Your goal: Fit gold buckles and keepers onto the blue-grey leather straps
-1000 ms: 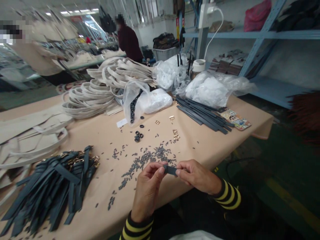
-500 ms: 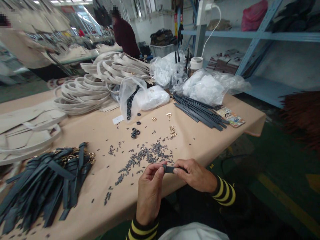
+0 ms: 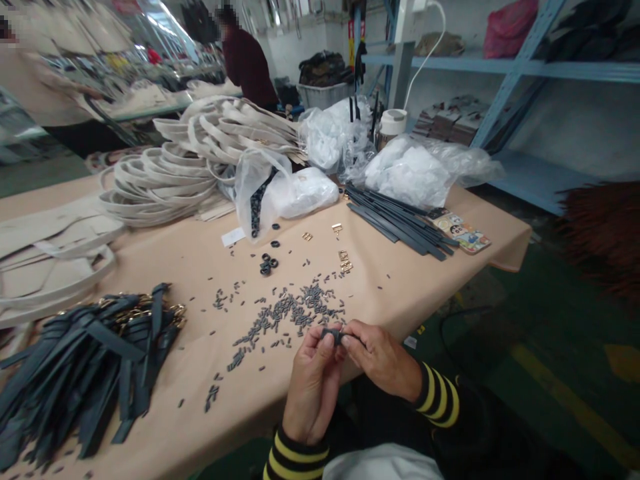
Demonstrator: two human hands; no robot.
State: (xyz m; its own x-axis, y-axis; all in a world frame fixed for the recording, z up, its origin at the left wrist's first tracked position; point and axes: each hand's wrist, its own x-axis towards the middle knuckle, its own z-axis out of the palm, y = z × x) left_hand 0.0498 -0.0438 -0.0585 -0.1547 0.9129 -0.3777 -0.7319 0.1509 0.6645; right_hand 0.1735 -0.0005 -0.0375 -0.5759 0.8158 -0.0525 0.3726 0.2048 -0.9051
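Note:
Above the table's front edge, my left hand (image 3: 316,373) pinches one end of a dark strap (image 3: 331,335) between thumb and fingers. Close beside it, my right hand (image 3: 383,357) grips the same strap, its fingertips nearly touching those of the left. Part of the strap is hidden by the fingers. Just beyond the hands lies a scatter of small dark pieces (image 3: 280,311). Farther back sit several black rings (image 3: 268,265) and some gold buckles (image 3: 344,261).
Dark straps with gold fittings (image 3: 95,367) are piled at left. Coiled cream straps (image 3: 160,183), plastic bags (image 3: 407,173) and flat dark strips (image 3: 397,220) lie along the back of the table (image 3: 200,360). Two people stand beyond. Blue shelving (image 3: 520,67) is at right.
My hands have come closer together on the strap, the right one shifting left and the left one slightly right. Less of the strap shows between them.

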